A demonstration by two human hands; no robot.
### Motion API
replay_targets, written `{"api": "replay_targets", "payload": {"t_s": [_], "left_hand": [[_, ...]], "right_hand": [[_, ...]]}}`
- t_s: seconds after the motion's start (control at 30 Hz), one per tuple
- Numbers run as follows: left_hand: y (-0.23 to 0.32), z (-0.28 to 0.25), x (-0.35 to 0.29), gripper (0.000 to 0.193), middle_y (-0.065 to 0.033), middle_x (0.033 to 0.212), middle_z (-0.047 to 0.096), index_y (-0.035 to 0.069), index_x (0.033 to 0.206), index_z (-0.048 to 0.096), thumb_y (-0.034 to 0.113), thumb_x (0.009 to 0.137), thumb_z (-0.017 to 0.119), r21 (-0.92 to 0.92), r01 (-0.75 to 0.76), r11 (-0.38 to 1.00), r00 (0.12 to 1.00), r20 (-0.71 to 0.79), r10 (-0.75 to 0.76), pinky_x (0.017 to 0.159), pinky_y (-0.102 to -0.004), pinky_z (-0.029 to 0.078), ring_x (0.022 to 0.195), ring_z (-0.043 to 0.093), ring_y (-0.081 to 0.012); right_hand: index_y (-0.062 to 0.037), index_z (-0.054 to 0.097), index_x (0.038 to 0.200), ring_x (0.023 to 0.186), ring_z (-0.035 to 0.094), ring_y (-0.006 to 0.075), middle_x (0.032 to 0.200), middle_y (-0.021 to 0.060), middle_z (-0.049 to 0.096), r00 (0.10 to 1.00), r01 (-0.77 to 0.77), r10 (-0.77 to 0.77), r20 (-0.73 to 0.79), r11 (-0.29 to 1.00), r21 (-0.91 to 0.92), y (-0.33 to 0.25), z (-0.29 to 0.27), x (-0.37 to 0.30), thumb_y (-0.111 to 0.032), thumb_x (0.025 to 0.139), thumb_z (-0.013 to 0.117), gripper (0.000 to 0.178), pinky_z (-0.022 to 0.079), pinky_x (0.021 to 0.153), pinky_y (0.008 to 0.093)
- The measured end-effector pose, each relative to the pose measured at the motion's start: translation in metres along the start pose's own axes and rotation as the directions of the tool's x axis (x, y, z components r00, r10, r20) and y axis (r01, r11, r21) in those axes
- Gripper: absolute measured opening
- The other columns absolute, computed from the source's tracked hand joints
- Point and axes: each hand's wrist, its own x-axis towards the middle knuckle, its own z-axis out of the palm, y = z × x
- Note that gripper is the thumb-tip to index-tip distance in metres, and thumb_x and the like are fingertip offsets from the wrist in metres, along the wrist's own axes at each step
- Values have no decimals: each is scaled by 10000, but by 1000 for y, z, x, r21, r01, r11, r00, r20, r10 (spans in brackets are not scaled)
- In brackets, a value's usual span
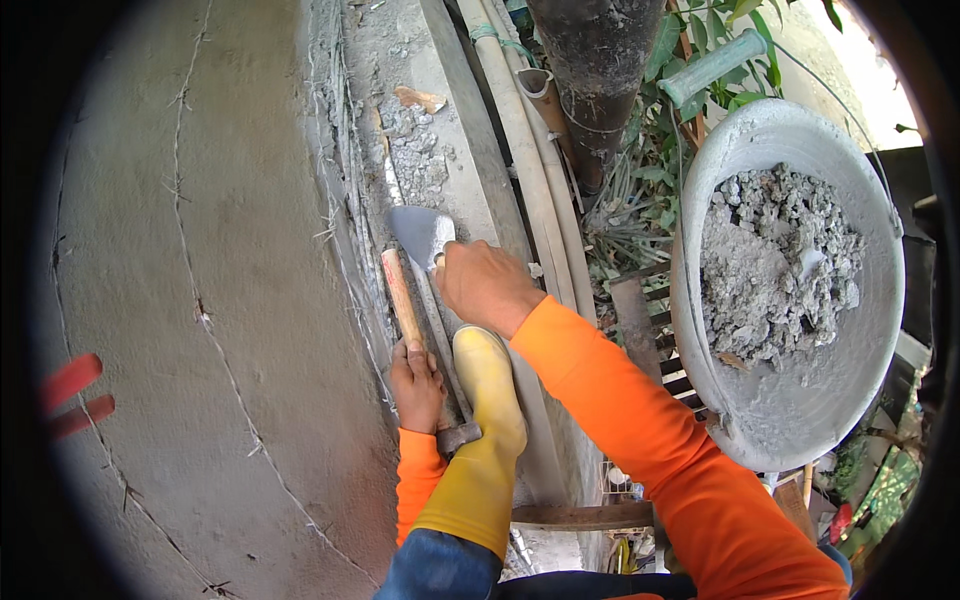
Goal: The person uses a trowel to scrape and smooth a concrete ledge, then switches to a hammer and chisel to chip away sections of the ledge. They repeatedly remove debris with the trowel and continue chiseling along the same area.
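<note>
My right hand (490, 285) is closed around the handle of a trowel (415, 228). The trowel's pointed metal blade lies low over a narrow concrete ledge (455, 130), beside crumbly grey mortar (415, 150). To its left, my left hand (416, 388) grips a hammer (402, 300) by its wooden handle. The handle's free end points away from me, and the dark metal head is close to my yellow rubber boot (488, 385). A thin pale pipe (432, 310) runs along the ledge between the hammer and the boot.
A grey plaster wall (250, 200) with strands of barbed wire (205, 318) rises at left. Red handles (75, 395) show at its edge. Right of the ledge are long pipes (545, 200), a dark post (600, 80), plants and a hanging grey bucket (735, 440) of mortar.
</note>
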Motion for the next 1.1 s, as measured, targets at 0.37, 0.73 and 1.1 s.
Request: {"api": "replay_targets", "payload": {"t_s": [0.37, 0.73, 1.1], "left_hand": [[0, -1, 1, 281, 36, 757, 488, 69, 1200, 562, 314, 1142, 437, 35, -42, 999, 999, 11, 41, 440, -229, 380, 537, 436, -44], [1, -6, -3, 245, 32, 781, 489, 96, 1117, 521, 324, 1139, 433, 16, -54, 998, 999, 8, 54, 444, -222, 379, 553, 444, -48], [3, -7, -6, 251, 30, 796, 498, 108, 1174, 535, 341, 1136, 451, 22, -53, 998, 998, -15, 53, 438, -214, 362, 558, 431, -46]], "right_hand": [[37, 704, 1159, 627, 713, 315, 805, 198, 720, 992, -72, 6, 126, 844, 531, 21, 9, 26, -296, 1005, 617, 377, 560, 644, 439], [-42, 668, 1278, 531, 599, 176, 771, 91, 646, 988, 2, -95, 125, 807, 591, 68, 25, -10, -389, 1048, 582, 425, 488, 467, 347], [-21, 651, 1205, 558, 580, 142, 819, 87, 649, 894, -301, -134, 428, 528, 794, 76, 0, 31, -403, 1083, 526, 420, 481, 471, 298]]}}
